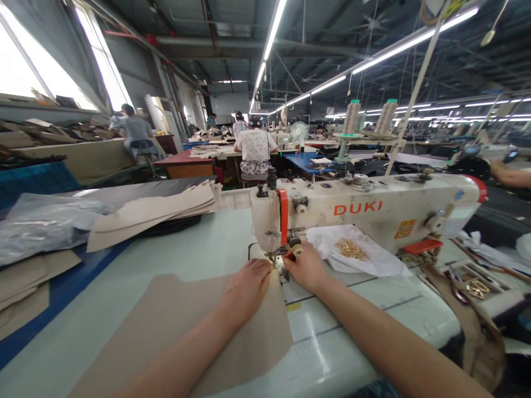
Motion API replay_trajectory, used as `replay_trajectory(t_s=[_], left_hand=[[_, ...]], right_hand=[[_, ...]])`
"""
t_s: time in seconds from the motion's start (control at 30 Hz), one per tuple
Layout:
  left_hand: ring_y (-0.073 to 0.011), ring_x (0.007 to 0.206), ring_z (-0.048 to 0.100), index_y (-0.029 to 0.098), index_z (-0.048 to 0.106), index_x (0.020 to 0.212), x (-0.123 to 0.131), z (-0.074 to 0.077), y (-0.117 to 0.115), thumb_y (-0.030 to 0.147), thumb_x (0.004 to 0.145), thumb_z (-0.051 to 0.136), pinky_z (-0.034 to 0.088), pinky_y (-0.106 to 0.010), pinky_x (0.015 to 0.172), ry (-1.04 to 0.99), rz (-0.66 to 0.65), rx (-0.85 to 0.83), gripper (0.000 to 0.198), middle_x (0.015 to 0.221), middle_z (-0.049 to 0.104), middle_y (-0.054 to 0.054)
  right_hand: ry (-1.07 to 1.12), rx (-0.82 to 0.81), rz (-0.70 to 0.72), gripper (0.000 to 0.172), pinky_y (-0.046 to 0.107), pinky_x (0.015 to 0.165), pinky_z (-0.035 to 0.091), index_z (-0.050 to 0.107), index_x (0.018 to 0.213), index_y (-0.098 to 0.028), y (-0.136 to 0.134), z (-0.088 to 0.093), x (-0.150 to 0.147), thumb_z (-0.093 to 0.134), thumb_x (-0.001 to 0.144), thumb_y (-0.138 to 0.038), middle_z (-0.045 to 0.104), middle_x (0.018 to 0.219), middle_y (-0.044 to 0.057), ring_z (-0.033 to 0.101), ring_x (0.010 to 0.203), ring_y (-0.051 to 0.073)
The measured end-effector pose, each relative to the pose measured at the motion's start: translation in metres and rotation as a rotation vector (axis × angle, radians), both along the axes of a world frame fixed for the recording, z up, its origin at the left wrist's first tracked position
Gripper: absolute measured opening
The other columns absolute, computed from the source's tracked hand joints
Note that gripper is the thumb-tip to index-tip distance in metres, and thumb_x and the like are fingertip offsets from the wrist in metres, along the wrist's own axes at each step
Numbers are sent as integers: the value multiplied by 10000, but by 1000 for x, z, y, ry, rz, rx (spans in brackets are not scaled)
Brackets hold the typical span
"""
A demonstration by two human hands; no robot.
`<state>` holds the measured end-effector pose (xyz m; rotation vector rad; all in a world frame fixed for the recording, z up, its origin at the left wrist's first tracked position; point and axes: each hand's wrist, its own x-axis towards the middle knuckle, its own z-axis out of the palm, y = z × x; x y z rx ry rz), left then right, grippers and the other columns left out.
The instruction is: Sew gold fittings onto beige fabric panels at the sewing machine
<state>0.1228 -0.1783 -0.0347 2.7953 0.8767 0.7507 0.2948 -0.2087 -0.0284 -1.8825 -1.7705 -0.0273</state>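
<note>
Beige panel (174,309), one, best kept flat at sewing machine (319,207): left hand (248,284) atop, fingers together, pinch unclear; right hand (307,268) alongside, finger closure unclear.

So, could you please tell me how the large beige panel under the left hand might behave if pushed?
The beige panel would probably slide, since it lies flat on a smooth-looking tabletop. It looks thin, so it may be light and bend easily.
</note>
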Motion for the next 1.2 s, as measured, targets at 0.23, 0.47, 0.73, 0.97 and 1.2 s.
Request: replay_trajectory(t_s=[0.23, 0.47, 0.73, 0.97, 1.2], left_hand=[[-190, 923, 592, 186, 637, 911, -2, 3, -1, 172, 864, 417, 475, -333, 873, -32, 8, -17, 226, 939, 677, -61], [-191, 923, 605, 196, 638, 903, -4, 2, 0, 168, 857, 415, 491, -340, 860, -88, -2, -10, 229, 942, 679, -57], [-194, 915, 623, 200, 650, 888, -4, 8, -3, 156, 842, 413, 506, -342, 852, -107, 2, -34, 245, 925, 685, -59], [-203, 957, 637, 210, 672, 923, -6, 0, 4, 209, 834, 429, 505, -361, 903, -112, 44, -56, 259, 988, 694, -67], [-218, 942, 663, 286, 685, 972, -19, -19, 13, 235, 795, 458, 523, -332, 895, -163, 77, 4, 293, 1033, 706, -4]], right_hand=[[59, 65, 2, 140, 263, 707, 389, 661, 757, -148, -7, -3, -2, 530, 791, -186, 638, 801, 78, 572, 795, 187], [70, 115, 33, 143, 242, 717, 387, 662, 763, -151, -12, -5, -5, 524, 801, -150, 629, 787, 58, 570, 803, 167], [58, 151, 19, 166, 247, 699, 391, 658, 733, -157, -12, -5, -9, 508, 792, -117, 634, 788, 64, 574, 795, 179], [129, 150, 18, 157, 236, 674, 400, 652, 747, -163, -10, -7, -10, 511, 763, -96, 641, 796, 58, 597, 781, 174], [171, 136, -12, 172, 249, 708, 433, 665, 761, -175, -4, -11, -12, 521, 730, -87, 661, 827, 73, 613, 799, 192]])
